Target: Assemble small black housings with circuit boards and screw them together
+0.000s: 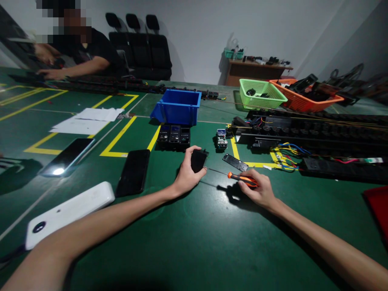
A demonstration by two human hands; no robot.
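My left hand point(188, 174) is closed around a small black plastic housing point(198, 159), held just above the green table. In my right hand point(259, 188) is a screwdriver point(242, 178) with an orange and black handle. Its thin shaft points left, and the tip reaches the housing's lower right edge by my left thumb. Whether it sits in a screw is too small to tell. Beyond my right hand lies a flat black cover plate point(235, 162). Behind it stands a small circuit board module point(222, 139). Several black modules point(173, 136) stand in a row beyond my left hand.
A blue bin point(178, 107) stands behind the modules. Phones point(133, 171) and a white device point(69, 212) lie left. Black rails with loose wires point(286, 155) run along the right, before green point(262, 101) and orange baskets point(306, 105). A co-worker point(87, 52) works at the far left.
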